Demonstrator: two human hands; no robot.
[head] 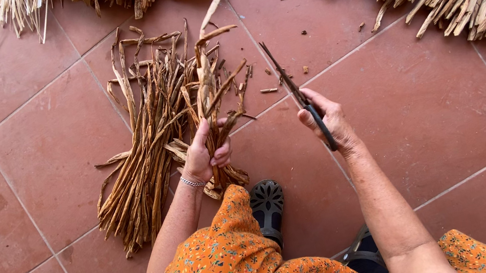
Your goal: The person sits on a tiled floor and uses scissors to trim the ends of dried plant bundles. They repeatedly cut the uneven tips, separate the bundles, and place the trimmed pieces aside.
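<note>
Dried plant strips point(209, 106) stand bunched upright in the left hand point(203, 153), fingers clamped around them; the right hand point(327, 121) grips closed scissors point(295, 94) above the tiled floor point(431, 110).

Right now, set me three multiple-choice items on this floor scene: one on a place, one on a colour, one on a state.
1. Where does the loose bundle of dried strips lie?
A. on a table
B. on the tiled floor, beside the left hand
C. in a basket

2. What colour are the floor tiles?
A. reddish brown
B. white
C. green

3. What is the state of the scissors?
A. lying on the floor
B. stuck in the far pile
C. held up in the right hand

Key: 1 B, the strips rest on bare tiles next to the left hand. 2 A, every tile is terracotta red. 3 C, the right hand has its grip round the handles, blades pointing away.
</note>
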